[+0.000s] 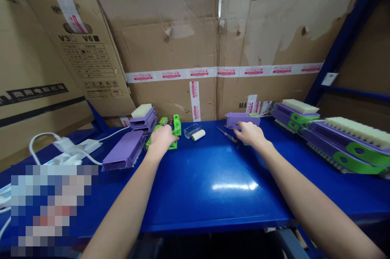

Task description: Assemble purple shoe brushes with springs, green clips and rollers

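Observation:
My left hand (162, 138) lies on a bright green plastic part (176, 127) at the back of the blue table (213, 186), its fingers curled over the part. My right hand (249, 132) rests against a purple brush body (239, 119) with a green clip, fingers bent round its near edge. Between the hands lie a small white roller (198, 135), a clear plastic cover (191, 129) and a thin metal tool (227, 134).
Purple brush housings (126, 151) and a white-bristled one (143, 116) sit left of my left hand. Several assembled purple-and-green brushes (335, 137) are stacked at the right. White cables and a power strip (71, 147) lie far left. Cardboard sheets (195, 39) wall the back.

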`<action>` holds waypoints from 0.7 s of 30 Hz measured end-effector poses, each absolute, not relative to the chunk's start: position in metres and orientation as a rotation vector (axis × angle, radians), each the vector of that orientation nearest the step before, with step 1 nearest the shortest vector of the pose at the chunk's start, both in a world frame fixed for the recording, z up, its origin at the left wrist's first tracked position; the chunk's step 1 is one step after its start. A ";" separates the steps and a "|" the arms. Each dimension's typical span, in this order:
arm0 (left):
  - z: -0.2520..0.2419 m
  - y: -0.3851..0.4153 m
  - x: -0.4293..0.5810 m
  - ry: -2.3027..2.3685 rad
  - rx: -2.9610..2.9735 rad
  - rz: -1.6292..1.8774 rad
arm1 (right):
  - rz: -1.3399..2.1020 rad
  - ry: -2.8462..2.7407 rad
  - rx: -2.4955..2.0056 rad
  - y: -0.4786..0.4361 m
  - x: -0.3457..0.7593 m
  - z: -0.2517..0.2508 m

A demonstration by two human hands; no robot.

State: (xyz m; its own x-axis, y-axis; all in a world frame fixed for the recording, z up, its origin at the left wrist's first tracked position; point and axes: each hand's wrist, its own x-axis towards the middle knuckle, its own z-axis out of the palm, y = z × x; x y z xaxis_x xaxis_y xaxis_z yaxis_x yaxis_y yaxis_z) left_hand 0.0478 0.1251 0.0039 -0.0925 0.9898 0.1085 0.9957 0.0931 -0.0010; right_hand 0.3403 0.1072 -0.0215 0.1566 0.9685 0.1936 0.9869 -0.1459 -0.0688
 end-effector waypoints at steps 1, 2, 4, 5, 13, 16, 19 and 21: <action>0.004 0.126 0.047 -2.270 -2.053 -0.109 | -0.146 -1.924 -2.252 0.107 0.340 -0.021; 0.004 0.127 0.047 -2.275 -2.046 -0.109 | -0.141 -1.922 -2.256 0.107 0.340 -0.021; 0.004 0.129 0.046 -2.272 -2.034 -0.101 | -0.137 -1.919 -2.261 0.107 0.341 -0.021; 0.004 0.129 0.045 -2.267 -2.026 -0.094 | -0.137 -1.917 -2.261 0.107 0.341 -0.021; 0.013 0.126 0.041 -2.264 -2.004 -0.115 | -0.132 -1.913 -2.254 0.106 0.341 -0.020; 0.015 0.131 0.048 -2.229 -1.980 -0.214 | -0.130 -1.914 -2.259 0.106 0.341 -0.020; 0.017 0.143 0.058 -2.198 -1.982 -0.236 | -0.127 -1.902 -2.262 0.106 0.340 -0.021; 0.017 0.152 0.064 -2.200 -1.996 -0.185 | -0.129 -1.904 -2.255 0.106 0.340 -0.020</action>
